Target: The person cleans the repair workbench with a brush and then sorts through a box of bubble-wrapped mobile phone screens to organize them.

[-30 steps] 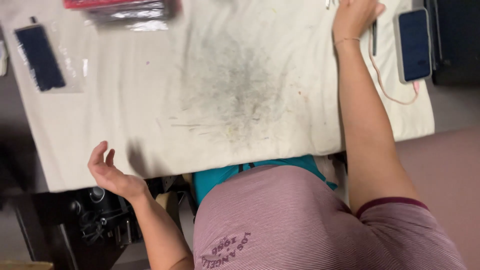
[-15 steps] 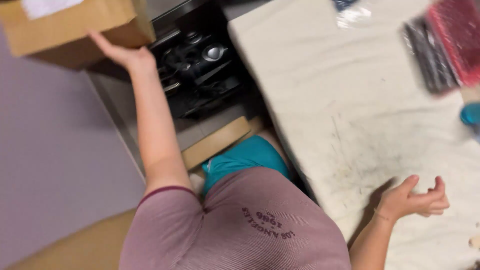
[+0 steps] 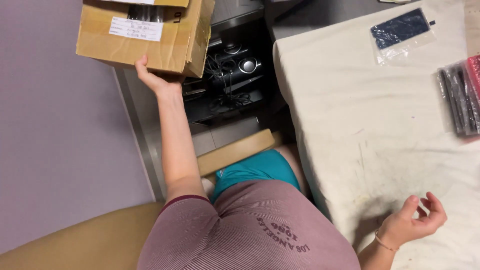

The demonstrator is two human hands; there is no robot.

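Head view: you look down past your striped maroon shirt (image 3: 250,230) at both arms.
Box: the cardboard box (image 3: 145,35) sits at the top of the frame, off the table, beyond your left fingertips; a white label (image 3: 136,28) lies on its near face and its top flap is open.
Left hand: your left hand (image 3: 152,77) is stretched out on a straight arm, fingers pressed flat together under the box's lower edge, thumb up against the near face.
Left of those fingers: plain purple floor (image 3: 60,150).
Right of those fingers: a dark bin of black cables and round metal parts (image 3: 232,75).
Right hand: your right hand (image 3: 415,222) rests on the stained white table cover (image 3: 360,125), palm turned up, fingers loosely curled and apart, holding nothing; a thin bracelet (image 3: 384,243) circles the wrist.
Beyond the right fingers: a clear bag with a dark flat piece (image 3: 402,32), well apart, and a stack of dark packets (image 3: 462,97) at the table's edge.
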